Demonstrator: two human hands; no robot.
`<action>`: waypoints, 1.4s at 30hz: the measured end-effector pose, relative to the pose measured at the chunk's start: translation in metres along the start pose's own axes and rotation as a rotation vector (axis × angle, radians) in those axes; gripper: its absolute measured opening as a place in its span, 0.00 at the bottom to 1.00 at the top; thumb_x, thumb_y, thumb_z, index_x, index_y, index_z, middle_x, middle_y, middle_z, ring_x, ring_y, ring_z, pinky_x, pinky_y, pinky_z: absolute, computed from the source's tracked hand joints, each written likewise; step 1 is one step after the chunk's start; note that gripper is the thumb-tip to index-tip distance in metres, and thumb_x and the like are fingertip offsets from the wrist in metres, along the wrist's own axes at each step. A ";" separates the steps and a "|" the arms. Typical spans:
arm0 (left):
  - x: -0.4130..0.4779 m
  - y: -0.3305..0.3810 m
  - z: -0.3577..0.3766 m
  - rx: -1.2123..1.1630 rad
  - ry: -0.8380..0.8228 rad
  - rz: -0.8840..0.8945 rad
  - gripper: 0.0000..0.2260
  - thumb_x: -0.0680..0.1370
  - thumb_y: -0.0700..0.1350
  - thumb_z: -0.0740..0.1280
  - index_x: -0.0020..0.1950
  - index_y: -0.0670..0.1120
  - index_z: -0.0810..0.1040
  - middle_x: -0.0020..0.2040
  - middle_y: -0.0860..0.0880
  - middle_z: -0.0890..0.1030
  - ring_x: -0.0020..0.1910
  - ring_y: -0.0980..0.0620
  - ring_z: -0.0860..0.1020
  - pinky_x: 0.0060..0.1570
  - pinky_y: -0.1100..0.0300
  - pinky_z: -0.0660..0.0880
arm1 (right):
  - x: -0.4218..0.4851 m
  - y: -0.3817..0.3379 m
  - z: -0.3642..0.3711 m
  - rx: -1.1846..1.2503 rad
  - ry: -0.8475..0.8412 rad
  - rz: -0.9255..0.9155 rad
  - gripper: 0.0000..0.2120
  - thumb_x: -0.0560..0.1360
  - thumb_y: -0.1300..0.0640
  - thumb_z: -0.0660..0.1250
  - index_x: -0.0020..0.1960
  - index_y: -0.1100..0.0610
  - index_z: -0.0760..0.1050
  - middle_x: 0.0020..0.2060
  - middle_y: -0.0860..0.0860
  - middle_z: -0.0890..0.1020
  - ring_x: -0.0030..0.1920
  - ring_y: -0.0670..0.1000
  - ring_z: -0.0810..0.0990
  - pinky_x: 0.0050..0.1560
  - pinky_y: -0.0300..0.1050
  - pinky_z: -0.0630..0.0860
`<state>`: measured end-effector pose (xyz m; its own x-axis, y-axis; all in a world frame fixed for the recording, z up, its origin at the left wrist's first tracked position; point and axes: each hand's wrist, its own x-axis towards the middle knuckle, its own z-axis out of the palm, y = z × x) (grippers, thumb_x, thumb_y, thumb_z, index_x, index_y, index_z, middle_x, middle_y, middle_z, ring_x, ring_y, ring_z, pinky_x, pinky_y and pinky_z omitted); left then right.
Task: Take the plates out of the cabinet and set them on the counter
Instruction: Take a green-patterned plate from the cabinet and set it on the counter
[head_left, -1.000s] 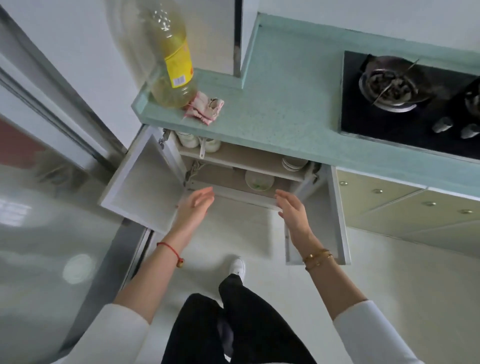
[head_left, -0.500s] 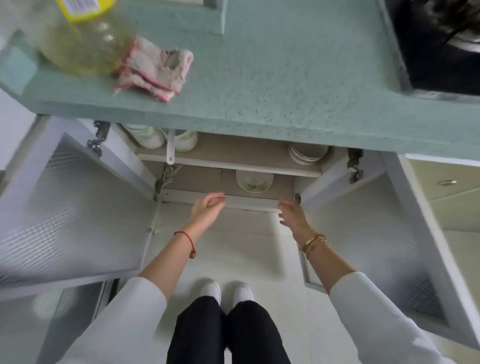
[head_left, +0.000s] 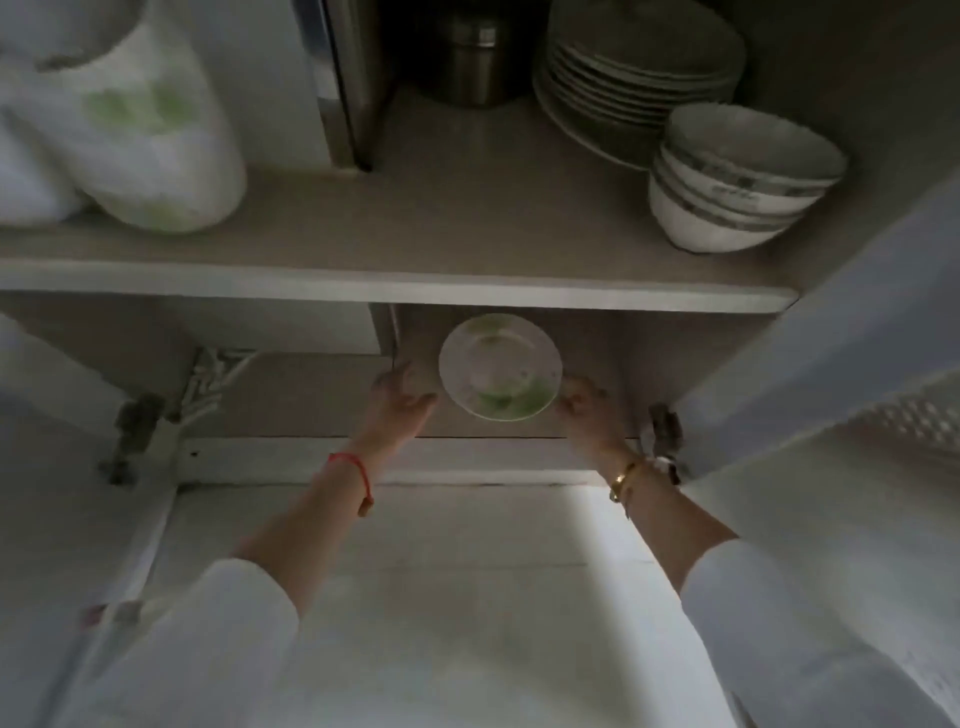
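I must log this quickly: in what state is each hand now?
Left hand: open, beside the plate, holding nothing.
Right hand: at the plate's other edge; grip cannot be told.

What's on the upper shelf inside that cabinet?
On the upper shelf: a stack of plates, nested bowls in front of them, a metal canister, and white green-patterned containers at left. The dark back corners can't be made out.
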<state>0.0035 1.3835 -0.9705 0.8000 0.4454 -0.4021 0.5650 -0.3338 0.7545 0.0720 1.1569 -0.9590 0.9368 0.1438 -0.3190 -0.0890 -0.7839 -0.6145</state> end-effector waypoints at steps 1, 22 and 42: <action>0.015 -0.008 0.008 0.020 0.026 0.020 0.29 0.76 0.42 0.72 0.76 0.42 0.67 0.72 0.39 0.72 0.59 0.39 0.80 0.64 0.50 0.75 | 0.014 0.007 0.007 -0.053 -0.008 -0.024 0.18 0.79 0.59 0.62 0.68 0.58 0.73 0.62 0.58 0.80 0.64 0.60 0.76 0.64 0.53 0.72; 0.108 -0.039 0.068 -0.035 0.100 0.171 0.23 0.69 0.36 0.76 0.64 0.42 0.81 0.54 0.41 0.86 0.51 0.48 0.83 0.51 0.61 0.79 | 0.114 0.060 0.057 0.206 0.241 -0.013 0.19 0.70 0.65 0.72 0.60 0.66 0.75 0.53 0.64 0.83 0.59 0.63 0.79 0.58 0.58 0.75; 0.082 -0.030 0.076 -0.372 0.149 0.175 0.26 0.68 0.29 0.74 0.65 0.43 0.80 0.55 0.44 0.85 0.55 0.47 0.83 0.59 0.52 0.80 | 0.105 0.057 0.061 0.409 0.317 0.113 0.17 0.69 0.67 0.66 0.58 0.62 0.78 0.50 0.59 0.85 0.53 0.60 0.83 0.50 0.56 0.81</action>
<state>0.0676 1.3671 -1.0659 0.8243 0.5323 -0.1926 0.2904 -0.1055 0.9511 0.1448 1.1638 -1.0720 0.9645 -0.1672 -0.2044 -0.2605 -0.4755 -0.8403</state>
